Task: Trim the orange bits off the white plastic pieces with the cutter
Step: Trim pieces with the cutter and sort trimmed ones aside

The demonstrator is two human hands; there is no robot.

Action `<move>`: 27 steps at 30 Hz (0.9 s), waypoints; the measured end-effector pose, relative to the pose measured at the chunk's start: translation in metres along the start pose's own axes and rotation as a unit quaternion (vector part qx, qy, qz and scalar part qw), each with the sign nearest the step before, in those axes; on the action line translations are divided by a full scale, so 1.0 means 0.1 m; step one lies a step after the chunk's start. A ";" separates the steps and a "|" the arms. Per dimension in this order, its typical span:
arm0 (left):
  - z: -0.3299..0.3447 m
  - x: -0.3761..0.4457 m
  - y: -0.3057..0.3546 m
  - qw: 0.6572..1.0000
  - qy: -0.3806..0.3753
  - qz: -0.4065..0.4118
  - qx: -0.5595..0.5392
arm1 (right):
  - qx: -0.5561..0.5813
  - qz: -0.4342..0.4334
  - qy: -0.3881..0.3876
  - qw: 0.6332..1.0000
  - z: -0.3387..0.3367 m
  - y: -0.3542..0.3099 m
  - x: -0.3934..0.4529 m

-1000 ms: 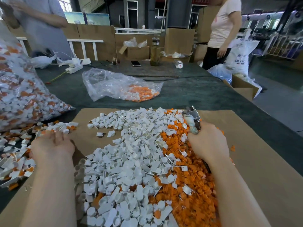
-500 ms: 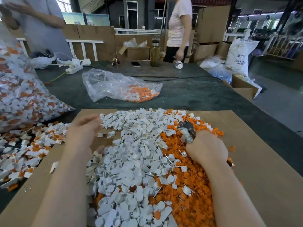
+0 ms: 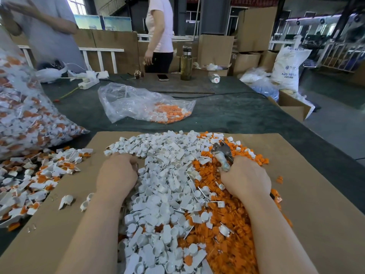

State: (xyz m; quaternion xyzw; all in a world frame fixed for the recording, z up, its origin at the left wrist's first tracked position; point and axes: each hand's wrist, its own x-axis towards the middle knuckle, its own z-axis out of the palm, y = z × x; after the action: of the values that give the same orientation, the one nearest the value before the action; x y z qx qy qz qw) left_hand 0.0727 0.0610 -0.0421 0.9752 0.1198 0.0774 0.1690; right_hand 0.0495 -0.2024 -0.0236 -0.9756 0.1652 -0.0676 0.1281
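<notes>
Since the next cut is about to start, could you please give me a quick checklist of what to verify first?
1. Cutter in the right hand: ok, gripped, head pointing away.
2. Left hand holding a piece to trim: cannot tell, fingers curled into the white pile.
3. Left fingers away from the cutter head: ok, well apart.
4. Untrimmed pieces within reach: ok, on the left.
5. Orange offcuts kept apart from the white pile: not ok, mixed at the border.

On the cardboard sheet (image 3: 308, 194): heap of trimmed pieces (image 3: 166, 184) centre-left, heap of cut-off bits (image 3: 227, 230) right beside it. Left of the sheet, untrimmed pieces (image 3: 29, 175). Behind, a part-filled bag (image 3: 142, 103); far left, a full bag (image 3: 21, 115).
</notes>
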 end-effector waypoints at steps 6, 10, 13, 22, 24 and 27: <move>-0.02 -0.01 0.03 0.997 0.034 -0.025 -0.070 | 0.084 -0.017 0.007 0.996 -0.02 0.00 0.02; -0.16 -0.05 0.13 0.929 0.051 -0.062 -0.360 | 0.161 -0.047 0.026 0.986 -0.02 -0.03 0.04; -0.24 -0.10 0.28 0.841 0.007 -0.090 -0.533 | 0.199 -0.067 0.044 0.977 0.00 -0.06 0.04; -0.22 -0.27 0.71 0.728 -0.082 -0.110 -0.672 | 0.281 -0.130 0.057 0.949 0.00 -0.16 -0.02; -0.21 -0.33 0.79 0.723 -0.077 -0.101 -0.679 | 0.281 -0.137 0.059 0.948 0.01 -0.19 -0.04; -0.19 -0.39 0.88 0.717 -0.076 -0.089 -0.687 | 0.293 -0.143 0.073 0.943 0.02 -0.22 -0.06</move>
State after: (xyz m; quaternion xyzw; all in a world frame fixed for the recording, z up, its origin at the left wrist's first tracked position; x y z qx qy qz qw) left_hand 0.0494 -0.0239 0.0023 0.5789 0.1068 0.0490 0.8069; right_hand 0.0509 -0.1795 -0.0205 -0.9008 0.0057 -0.2016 0.3845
